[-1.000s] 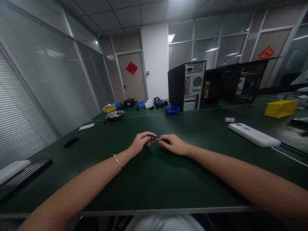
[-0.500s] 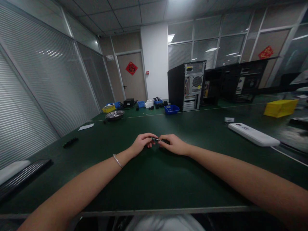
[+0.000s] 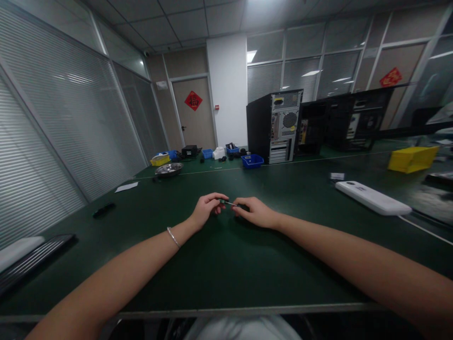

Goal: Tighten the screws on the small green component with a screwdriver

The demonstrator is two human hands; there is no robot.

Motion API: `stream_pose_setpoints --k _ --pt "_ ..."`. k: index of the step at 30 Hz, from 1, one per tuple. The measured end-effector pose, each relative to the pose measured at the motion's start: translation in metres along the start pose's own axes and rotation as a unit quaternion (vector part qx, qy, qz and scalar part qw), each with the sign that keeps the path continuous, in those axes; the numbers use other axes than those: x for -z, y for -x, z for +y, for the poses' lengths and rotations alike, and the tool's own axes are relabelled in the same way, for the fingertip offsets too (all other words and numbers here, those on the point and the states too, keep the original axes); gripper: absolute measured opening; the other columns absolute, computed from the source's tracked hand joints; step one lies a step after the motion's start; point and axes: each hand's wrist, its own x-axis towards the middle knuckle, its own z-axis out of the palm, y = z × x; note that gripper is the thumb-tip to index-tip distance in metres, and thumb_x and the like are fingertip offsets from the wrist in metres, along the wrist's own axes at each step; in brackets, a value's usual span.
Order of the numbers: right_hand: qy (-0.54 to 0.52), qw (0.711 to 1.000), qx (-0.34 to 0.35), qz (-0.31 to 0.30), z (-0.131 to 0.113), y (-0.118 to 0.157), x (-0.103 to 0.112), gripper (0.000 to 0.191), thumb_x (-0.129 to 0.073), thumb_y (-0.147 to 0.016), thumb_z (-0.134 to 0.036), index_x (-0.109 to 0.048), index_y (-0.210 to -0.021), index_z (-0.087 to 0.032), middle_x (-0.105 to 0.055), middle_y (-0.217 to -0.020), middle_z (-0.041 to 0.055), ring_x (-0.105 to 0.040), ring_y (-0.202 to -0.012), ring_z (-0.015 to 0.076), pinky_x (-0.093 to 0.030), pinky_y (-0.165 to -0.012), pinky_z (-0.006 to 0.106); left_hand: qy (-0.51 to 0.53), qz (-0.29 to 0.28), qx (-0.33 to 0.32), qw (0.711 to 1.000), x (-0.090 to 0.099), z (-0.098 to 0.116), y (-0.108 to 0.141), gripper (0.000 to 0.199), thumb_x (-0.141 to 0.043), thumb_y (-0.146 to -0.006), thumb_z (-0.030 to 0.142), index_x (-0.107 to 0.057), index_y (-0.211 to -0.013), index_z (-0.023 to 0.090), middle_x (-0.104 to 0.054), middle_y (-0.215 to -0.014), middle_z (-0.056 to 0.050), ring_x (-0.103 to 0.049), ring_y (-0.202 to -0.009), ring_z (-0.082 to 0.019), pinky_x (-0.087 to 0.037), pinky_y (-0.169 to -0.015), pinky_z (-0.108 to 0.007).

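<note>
Both hands are over the middle of the dark green table (image 3: 212,274). My left hand (image 3: 207,209), with a bracelet on its wrist, pinches a small green piece (image 3: 222,201) between thumb and fingers. My right hand (image 3: 256,212) is closed on a thin tool (image 3: 231,204) with a metal shaft and a dark handle mostly hidden by the fingers. The shaft points left to the small green piece. A short gap separates the fingertips of the two hands.
A white device (image 3: 373,198) with a cable lies right, before a yellow bin (image 3: 413,159). Computer cases (image 3: 274,127) stand behind a blue tray (image 3: 252,161). A metal dish (image 3: 169,170) is back left. A dark object (image 3: 104,210) and a keyboard (image 3: 35,259) lie left.
My left hand has shifted slightly up and left, away from my right hand. More of the tool's shaft and the green piece now shows between them.
</note>
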Motion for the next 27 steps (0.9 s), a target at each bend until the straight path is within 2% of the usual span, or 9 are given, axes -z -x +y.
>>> stream_pose_setpoints --k 8,14,18,23,27 --pt "-0.013 1.000 -0.008 -0.003 0.000 0.001 0.000 0.027 -0.044 -0.087 -0.037 -0.060 -0.096 -0.018 -0.066 -0.078 0.0024 -0.059 -0.069 0.0151 -0.041 -0.064 0.025 -0.030 0.007 -0.022 0.999 0.000 0.002 0.002 0.029 -0.042 -0.081 0.023 -0.061 -0.098 0.011 -0.061 -0.075 -0.006 -0.053 -0.060 -0.012 -0.041 -0.056 -0.024" --pt "-0.001 1.000 -0.004 -0.002 0.002 0.000 -0.001 0.025 -0.043 -0.087 -0.036 -0.059 -0.093 -0.018 -0.066 -0.078 0.0020 -0.058 -0.068 0.0144 -0.041 -0.063 0.024 -0.149 0.030 -0.099 0.983 -0.006 0.011 0.008 0.027 -0.042 -0.081 0.019 -0.061 -0.100 0.015 -0.060 -0.092 -0.007 -0.053 -0.067 -0.012 -0.043 -0.063 -0.025" --pt "0.005 1.000 -0.002 0.004 0.004 -0.001 -0.002 0.024 -0.044 -0.087 -0.035 -0.060 -0.091 -0.018 -0.065 -0.077 0.0017 -0.057 -0.067 0.0142 -0.040 -0.063 0.024 -0.213 0.037 -0.132 0.967 -0.009 0.016 0.011 0.026 -0.044 -0.081 0.017 -0.062 -0.100 0.017 -0.059 -0.092 -0.006 -0.053 -0.072 -0.013 -0.043 -0.066 -0.025" --pt "-0.005 1.000 -0.001 0.002 0.004 -0.001 -0.002 0.025 -0.043 -0.087 -0.035 -0.060 -0.093 -0.018 -0.066 -0.077 0.0018 -0.058 -0.067 0.0142 -0.041 -0.062 0.024 -0.184 0.024 -0.113 0.976 -0.007 0.014 0.010 0.028 -0.043 -0.082 0.018 -0.061 -0.103 0.016 -0.059 -0.091 -0.006 -0.052 -0.066 -0.012 -0.042 -0.062 -0.024" --pt "-0.006 1.000 0.002 -0.005 0.002 -0.001 0.000 0.024 -0.044 -0.087 -0.035 -0.060 -0.093 -0.017 -0.066 -0.078 0.0020 -0.058 -0.069 0.0146 -0.041 -0.065 0.025 -0.133 -0.005 -0.076 0.988 -0.004 0.009 0.006 0.028 -0.042 -0.082 0.021 -0.060 -0.103 0.015 -0.060 -0.078 -0.004 -0.052 -0.060 -0.011 -0.041 -0.057 -0.023"
